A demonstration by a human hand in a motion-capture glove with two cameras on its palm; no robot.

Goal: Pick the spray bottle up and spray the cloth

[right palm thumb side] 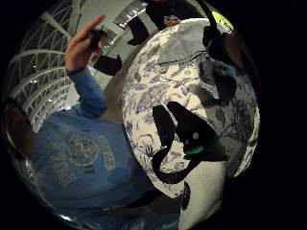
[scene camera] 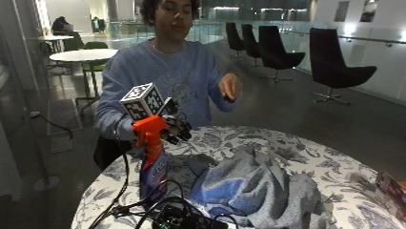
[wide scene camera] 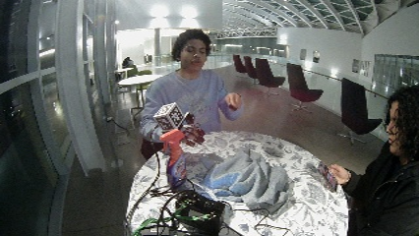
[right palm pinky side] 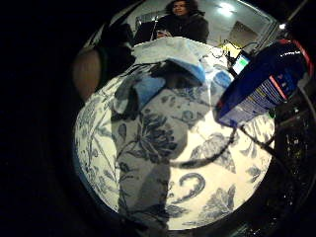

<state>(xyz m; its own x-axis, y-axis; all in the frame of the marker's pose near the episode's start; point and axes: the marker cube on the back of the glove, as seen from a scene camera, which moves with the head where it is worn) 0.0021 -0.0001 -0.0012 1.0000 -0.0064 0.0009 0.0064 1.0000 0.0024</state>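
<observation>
Fingers [scene camera: 177, 130] loosely spread, holding nothing, beside spray bottle [scene camera: 152, 157]; cloth [right palm pinky side: 170, 54] in palm view

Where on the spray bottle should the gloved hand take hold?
Grip the spray bottle at the narrow neck just under its orange trigger head, coming from the person's side. It stands upright, cables crowd its base, and the right hand is beside the head, probably best placed.

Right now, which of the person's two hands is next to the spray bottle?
The gloved right hand, just behind the spray bottle and its orange trigger head. The bare left hand is raised in the air near the chest, well away from the bottle.
</observation>
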